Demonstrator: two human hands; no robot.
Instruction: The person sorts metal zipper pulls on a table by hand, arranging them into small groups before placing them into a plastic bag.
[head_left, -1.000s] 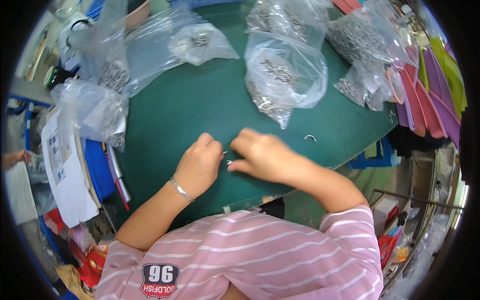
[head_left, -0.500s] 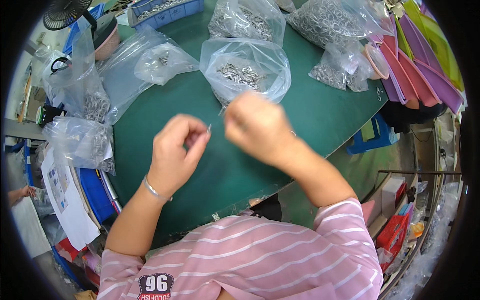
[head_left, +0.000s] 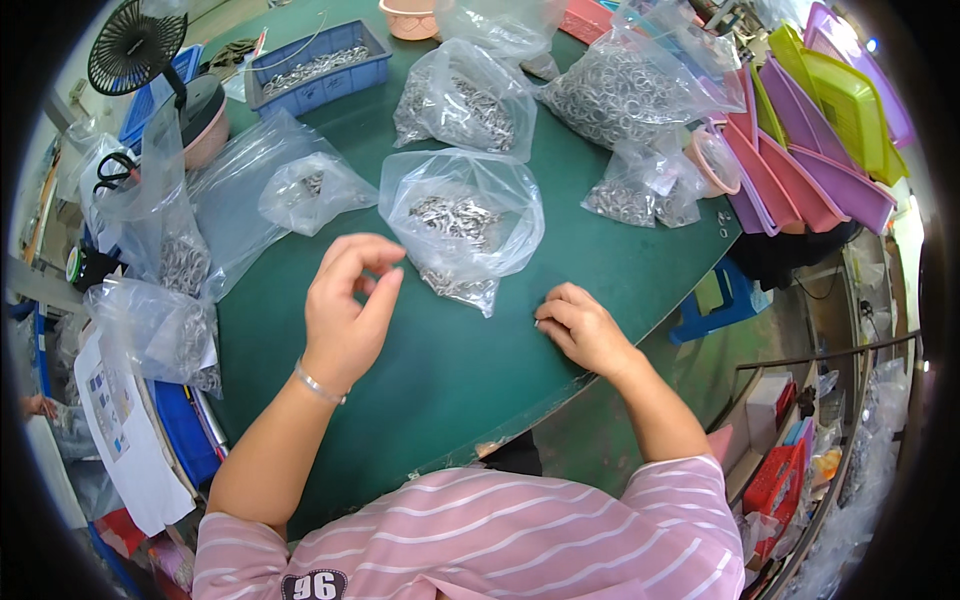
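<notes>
My left hand (head_left: pixel 352 300) hovers above the green table, left of an open clear plastic bag (head_left: pixel 515 225). Its fingers are curled, with a small gap between thumb and forefinger, and I see nothing between them. Small silver metal pieces (head_left: pixel 455 222) lie in a heap inside that bag. Low over the table to the right, my right hand (head_left: pixel 585 325) is closed in a pinch. A tiny silver metal piece (head_left: pixel 537 322) shows at its fingertips, too small to tell its kind.
Bags of metal rings (head_left: pixel 610 95) stand at the back right of the green table (head_left: pixel 450 380). At the back left is a blue bin (head_left: pixel 318 70) of metal pieces, near a black fan (head_left: pixel 137 45). Pink and purple trays (head_left: pixel 790 185) lean at the right. More bags (head_left: pixel 160 325) line the left edge.
My right hand has moved from beside the bag toward the right and nearer me. The left hand's pinch has loosened, and the silver piece at its fingertips no longer shows. The view has shifted.
</notes>
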